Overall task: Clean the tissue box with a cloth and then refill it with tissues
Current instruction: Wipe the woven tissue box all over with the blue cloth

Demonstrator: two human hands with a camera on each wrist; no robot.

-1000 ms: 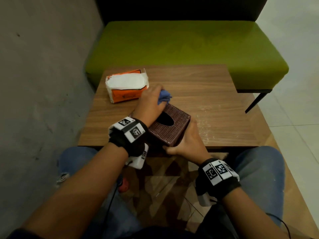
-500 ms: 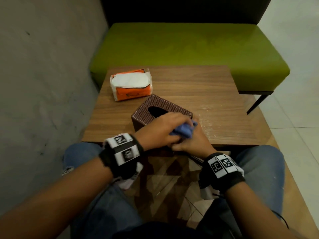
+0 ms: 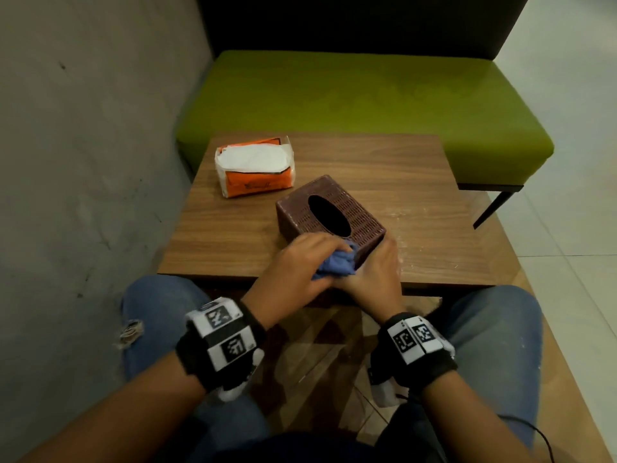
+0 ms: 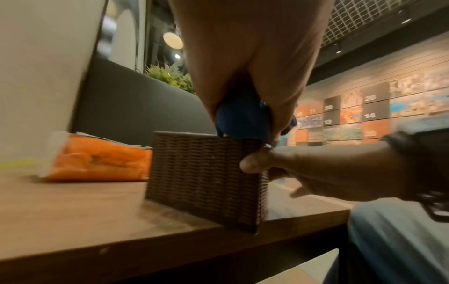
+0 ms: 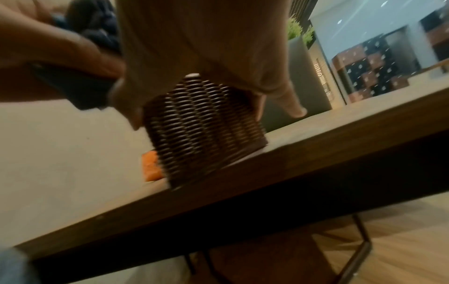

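Note:
A brown woven tissue box [image 3: 334,208] with a dark oval slot stands near the front edge of the wooden table [image 3: 417,182]. My left hand [image 3: 300,262] grips a crumpled blue cloth [image 3: 337,264] and presses it on the box's near top corner; the left wrist view shows the cloth [image 4: 243,121] on the box's top edge [image 4: 204,173]. My right hand [image 3: 374,272] holds the box's near right corner, thumb on the near side [image 4: 252,163], fingers on the far side [image 5: 289,103]. An orange pack of white tissues [image 3: 255,170] lies at the table's back left.
A green bench [image 3: 367,101] stands behind the table, and a grey wall [image 3: 83,145] runs close along its left. My knees in blue jeans [image 3: 494,322] sit under the table's front edge. Tiled floor [image 3: 574,212] lies to the right.
A second ago the left hand rubbed the cloth at the box's far end; it has swept to the near corner. The box now stands turned further back on the table.

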